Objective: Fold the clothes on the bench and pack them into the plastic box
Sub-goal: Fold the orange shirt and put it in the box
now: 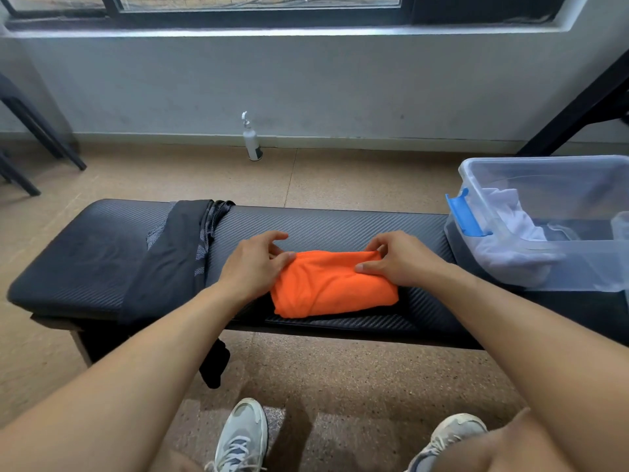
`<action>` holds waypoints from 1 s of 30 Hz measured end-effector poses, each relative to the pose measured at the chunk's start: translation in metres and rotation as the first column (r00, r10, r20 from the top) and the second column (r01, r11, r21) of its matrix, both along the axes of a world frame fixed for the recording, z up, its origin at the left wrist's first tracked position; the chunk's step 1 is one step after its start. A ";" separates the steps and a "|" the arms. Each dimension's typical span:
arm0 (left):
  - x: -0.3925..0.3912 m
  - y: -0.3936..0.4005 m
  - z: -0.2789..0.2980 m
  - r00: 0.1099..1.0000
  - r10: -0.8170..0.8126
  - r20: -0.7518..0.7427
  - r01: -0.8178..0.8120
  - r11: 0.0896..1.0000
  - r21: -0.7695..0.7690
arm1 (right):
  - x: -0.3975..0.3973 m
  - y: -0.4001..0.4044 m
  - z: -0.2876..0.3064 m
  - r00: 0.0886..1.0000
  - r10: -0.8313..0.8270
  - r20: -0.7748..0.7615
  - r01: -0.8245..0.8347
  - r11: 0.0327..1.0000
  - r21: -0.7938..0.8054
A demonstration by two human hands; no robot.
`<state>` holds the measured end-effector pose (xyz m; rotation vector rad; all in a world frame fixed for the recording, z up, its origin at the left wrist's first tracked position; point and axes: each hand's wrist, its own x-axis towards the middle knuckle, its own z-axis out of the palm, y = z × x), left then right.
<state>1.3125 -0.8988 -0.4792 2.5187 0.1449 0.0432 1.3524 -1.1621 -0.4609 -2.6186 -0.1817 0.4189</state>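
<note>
A folded orange garment (332,287) lies on the middle of the black padded bench (333,226). My left hand (253,265) pinches its far left corner between thumb and fingers. At the far right corner, my right hand (396,258) grips the folded edge, thumb on top of the cloth. A black patterned garment (177,253) is draped across the bench to the left and hangs over the front edge. The clear plastic box (544,253) with a blue latch stands on the bench's right end and holds white clothing (510,240).
A white pump bottle (252,141) stands on the floor by the wall behind the bench. Dark chair legs (41,137) are at the far left, a black table frame (578,110) at the far right. My two sneakers (243,437) are on the floor before the bench.
</note>
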 end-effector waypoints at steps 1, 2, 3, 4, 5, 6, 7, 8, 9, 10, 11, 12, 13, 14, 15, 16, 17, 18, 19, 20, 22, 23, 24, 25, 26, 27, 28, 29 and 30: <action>-0.001 -0.003 0.003 0.998 0.011 0.069 -0.014 0.999 0.049 | 0.000 0.001 -0.001 1.000 0.001 -0.005 -0.001 1.000 -0.005; -0.001 -0.007 0.007 0.991 -0.007 0.132 -0.002 0.998 0.067 | 0.000 0.002 -0.002 1.000 0.001 0.005 -0.001 1.000 -0.007; -0.003 -0.012 0.012 0.983 -0.061 0.172 0.051 0.997 0.062 | 0.000 0.004 -0.001 0.999 0.002 0.046 -0.002 1.000 -0.010; -0.004 -0.019 0.016 0.973 -0.146 0.177 0.139 0.989 0.054 | 0.000 0.006 0.000 0.994 0.010 0.112 -0.009 1.000 -0.012; -0.006 -0.027 0.018 0.959 -0.243 0.146 0.236 0.970 0.061 | -0.001 0.009 0.002 0.982 0.034 0.186 -0.033 0.999 -0.008; -0.008 -0.036 0.017 0.941 -0.328 0.081 0.321 0.943 0.091 | -0.002 0.012 0.004 0.968 0.075 0.238 -0.078 0.997 0.003; -0.010 -0.043 0.012 0.922 -0.388 -0.011 0.386 0.913 0.134 | -0.004 0.016 0.006 0.958 0.133 0.253 -0.140 0.990 0.008; -0.012 -0.047 0.006 0.902 -0.416 -0.114 0.431 0.885 0.179 | -0.006 0.019 0.007 0.951 0.206 0.230 -0.209 0.978 -0.010; -0.014 -0.050 -0.001 0.883 -0.421 -0.207 0.461 0.862 0.212 | -0.008 0.021 0.006 0.941 0.285 0.180 -0.278 0.958 -0.063; -0.015 -0.051 -0.009 0.866 -0.419 -0.274 0.481 0.847 0.227 | -0.009 0.023 0.005 0.927 0.357 0.116 -0.340 0.930 -0.141; -0.015 -0.051 -0.015 0.855 -0.418 -0.308 0.492 0.840 0.228 | -0.010 0.023 0.003 0.915 0.400 0.051 -0.382 0.900 -0.209; -0.014 -0.050 -0.019 0.851 -0.418 -0.316 0.495 0.840 0.222 | -0.012 0.022 0.001 0.915 0.403 0.000 -0.392 0.888 -0.239; -0.014 -0.049 -0.021 0.852 -0.420 -0.312 0.494 0.843 0.213 | -0.012 0.022 0.001 0.923 0.384 -0.025 -0.379 0.896 -0.233; -0.013 -0.048 -0.021 0.851 -0.426 -0.306 0.496 0.845 0.202 | -0.011 0.022 0.002 0.934 0.356 -0.031 -0.354 0.910 -0.215; -0.012 -0.048 -0.020 0.847 -0.440 -0.300 0.505 0.842 0.192 | -0.011 0.023 0.003 0.941 0.338 -0.030 -0.337 0.920 -0.203; -0.012 -0.048 -0.018 0.839 -0.457 -0.294 0.519 0.835 0.183 | -0.012 0.023 0.004 0.945 0.324 -0.041 -0.326 0.924 -0.200; -0.012 -0.048 -0.017 0.831 -0.476 -0.288 0.534 0.829 0.170 | -0.012 0.025 0.005 0.947 0.314 -0.062 -0.320 0.926 -0.199; -0.013 -0.049 -0.015 0.824 -0.492 -0.280 0.543 0.826 0.148 | -0.013 0.025 0.007 0.949 0.300 -0.099 -0.315 0.928 -0.199; -0.013 -0.048 -0.013 0.822 -0.502 -0.270 0.547 0.828 0.124 | -0.013 0.025 0.008 0.948 0.284 -0.142 -0.309 0.930 -0.201; -0.013 -0.048 -0.013 0.823 -0.506 -0.256 0.545 0.832 0.108 | -0.014 0.024 0.009 0.944 0.274 -0.186 -0.309 0.929 -0.202; -0.012 -0.046 -0.011 0.836 -0.498 -0.229 0.530 0.842 0.101 | -0.015 0.022 0.009 0.927 0.268 -0.263 -0.322 0.928 -0.188; -0.012 -0.046 -0.011 0.847 -0.486 -0.216 0.516 0.850 0.108 | -0.016 0.020 0.009 0.921 0.264 -0.288 -0.320 0.932 -0.170; -0.011 -0.045 -0.010 0.858 -0.472 -0.202 0.499 0.859 0.114 | -0.016 0.018 0.009 0.918 0.254 -0.306 -0.308 0.941 -0.143; -0.010 -0.043 -0.010 0.869 -0.458 -0.190 0.483 0.869 0.113 | -0.016 0.016 0.009 0.918 0.239 -0.316 -0.285 0.952 -0.107; -0.010 -0.043 -0.009 0.878 -0.445 -0.179 0.466 0.878 0.105 | -0.017 0.015 0.009 0.921 0.221 -0.321 -0.251 0.966 -0.056; -0.010 -0.042 -0.009 0.885 -0.433 -0.170 0.452 0.887 0.092 | -0.017 0.013 0.009 0.924 0.200 -0.327 -0.209 0.978 0.008; -0.010 -0.041 -0.008 0.893 -0.422 -0.158 0.437 0.896 0.074 | -0.018 0.011 0.008 0.925 0.178 -0.335 -0.163 0.984 0.074; -0.011 -0.041 -0.008 0.902 -0.410 -0.137 0.420 0.906 0.055 | -0.019 0.010 0.008 0.923 0.162 -0.348 -0.120 0.983 0.138; -0.012 -0.041 -0.007 0.913 -0.395 -0.104 0.401 0.915 0.038 | -0.020 0.009 0.008 0.922 0.148 -0.359 -0.083 0.978 0.191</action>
